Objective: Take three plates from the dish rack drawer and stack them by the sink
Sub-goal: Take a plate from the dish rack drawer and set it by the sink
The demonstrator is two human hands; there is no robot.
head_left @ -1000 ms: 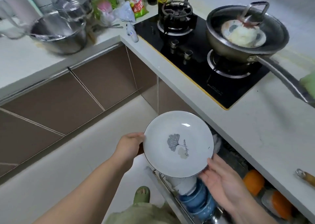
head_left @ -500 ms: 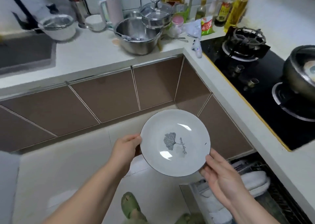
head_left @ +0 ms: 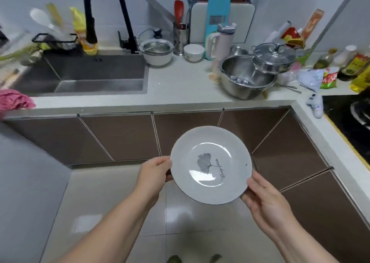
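Round white plate with a grey leaf print (head_left: 211, 164) held up in mid-air over the pale floor tiles, in front of the brown cabinet doors (head_left: 120, 138), tilted a little toward the camera. Left hand (head_left: 153, 175) clamped on the left rim, thumb on top; right hand (head_left: 264, 199) gripping the lower right rim, thumb pressed on the edge. Same two-handed grip as half a second ago, same spot between the hands. View swung left, though: black stove (head_left: 352, 118), big at the right before, now just a sliver at the edge. Dish drawer gone from sight. Grey steel sink (head_left: 84, 76) with its black arched tap (head_left: 94, 18) now full in view up left (only a corner earlier). Large steel mixing bowl (head_left: 246, 78) on the white counter (head_left: 176, 82), now right of centre.
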